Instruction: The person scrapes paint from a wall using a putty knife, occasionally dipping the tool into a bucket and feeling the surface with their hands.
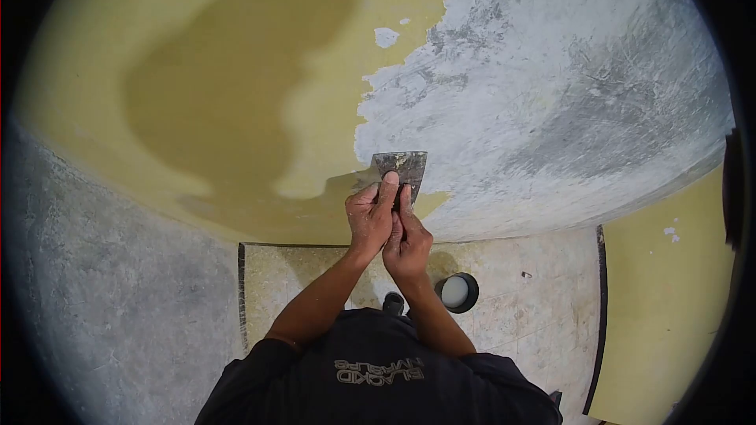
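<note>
Both my hands grip one paint scraper [405, 161], its wide, stained blade pointing away from me against the wall. My left hand [373, 216] is closed on it with the thumb laid along the blade. Just beside it, my right hand [409, 244] is wrapped round the lower part, a finger stretched up toward the blade; the handle is mostly hidden by the fingers. The blade lies at the ragged border between yellow paint [331, 110] and the bare whitish-grey wall [504, 110].
A dark round container [472, 293] with whitish liquid stands on the stained tile floor [543, 291], right of my forearm. Grey wall [126, 267] lies at left, another yellow wall [669, 315] at right. A dark object [733, 189] shows at the right edge.
</note>
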